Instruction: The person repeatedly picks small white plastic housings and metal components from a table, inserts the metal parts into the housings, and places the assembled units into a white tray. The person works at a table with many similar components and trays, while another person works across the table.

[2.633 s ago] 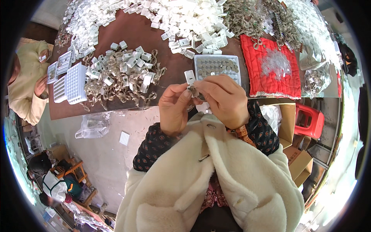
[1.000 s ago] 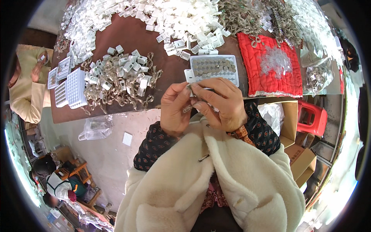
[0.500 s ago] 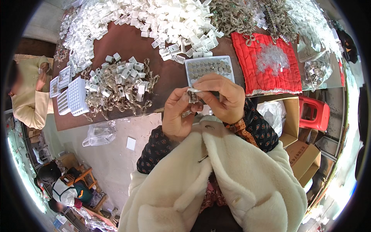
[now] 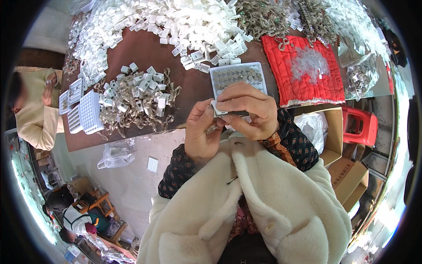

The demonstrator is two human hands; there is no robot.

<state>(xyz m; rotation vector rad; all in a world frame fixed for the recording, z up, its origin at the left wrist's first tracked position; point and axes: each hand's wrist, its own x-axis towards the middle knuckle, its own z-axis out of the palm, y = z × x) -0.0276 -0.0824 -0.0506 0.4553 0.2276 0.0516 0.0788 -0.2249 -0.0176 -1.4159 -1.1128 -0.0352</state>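
Note:
Just beyond the table's near edge, both hands meet at a small white plastic battery case (image 4: 217,108). My left hand (image 4: 201,134) pinches the case from the left, and a bit of coiled wire (image 4: 212,129) shows at its fingers. My right hand (image 4: 251,110) is closed on the other side, its thumb and fingers pressing on the white face. What lies inside the case is hidden. Right behind my hands is a white tray (image 4: 212,83) with rows of round, silver-grey button cells, partly covered by my right hand.
To the left lies a heap of white cases with coiled wires (image 4: 136,99), beside white slotted trays (image 4: 90,110). A large pile of white plastic parts (image 4: 193,26) covers the back. At right are a red quilted cloth (image 4: 281,83), cardboard box (image 4: 335,132) and red stool (image 4: 367,127). Another person (image 4: 37,110) sits left.
Half a second ago the case's open side showed metallic round cells inside, with a white piece held above; now a white face covers it. My right fingers have closed down onto the case.

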